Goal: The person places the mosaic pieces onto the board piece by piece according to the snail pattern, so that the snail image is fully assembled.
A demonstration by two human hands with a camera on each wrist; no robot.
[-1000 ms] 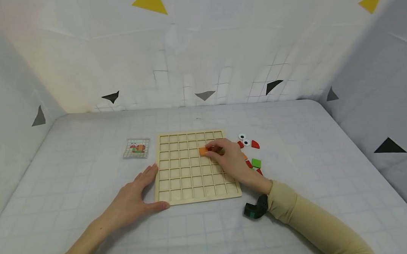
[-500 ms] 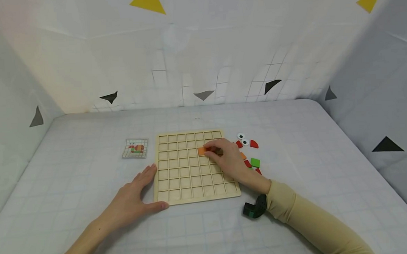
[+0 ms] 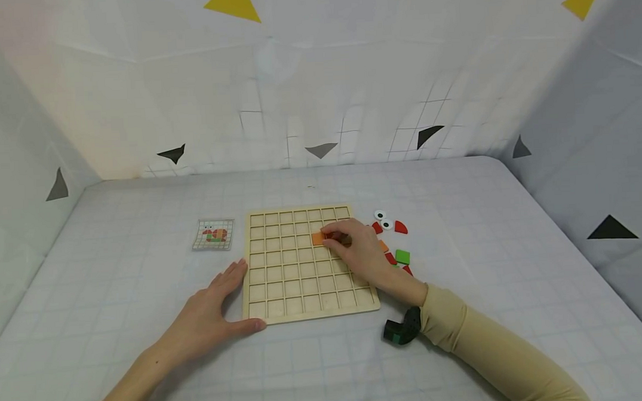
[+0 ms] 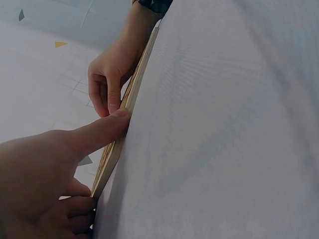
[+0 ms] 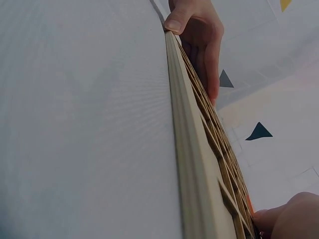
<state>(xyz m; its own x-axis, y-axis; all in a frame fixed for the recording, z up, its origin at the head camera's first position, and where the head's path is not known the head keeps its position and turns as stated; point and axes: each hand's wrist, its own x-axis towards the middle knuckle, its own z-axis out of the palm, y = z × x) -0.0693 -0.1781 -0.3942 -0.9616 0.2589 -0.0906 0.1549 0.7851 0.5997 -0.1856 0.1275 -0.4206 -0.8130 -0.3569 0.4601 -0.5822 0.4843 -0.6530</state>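
A wooden grid board (image 3: 311, 316) lies flat on the table. My right hand (image 3: 363, 252) reaches over its right side and pinches an orange square tile (image 3: 317, 239) in a cell right of the middle, fingertips at the tile's right part. A sliver of orange (image 5: 250, 203) shows beside the thumb in the right wrist view, with a bit of red (image 5: 265, 235) below it. My left hand (image 3: 207, 313) lies spread at the board's near left corner, thumb on the front edge and fingertips along the left edge. The left wrist view shows that thumb (image 4: 102, 130) pressing the rim.
Right of the board lie red pieces (image 3: 401, 227), a green square (image 3: 402, 257), an orange piece (image 3: 383, 245) and two white eye discs (image 3: 386, 224), partly behind the right hand. A small picture card (image 3: 213, 234) lies left of the board. A dark wrist device (image 3: 403, 328) hangs by the right sleeve.
The orange tile looked slightly raised a second ago and now sits flatter in its cell. Both hands keep their places; the head view has shifted a little.
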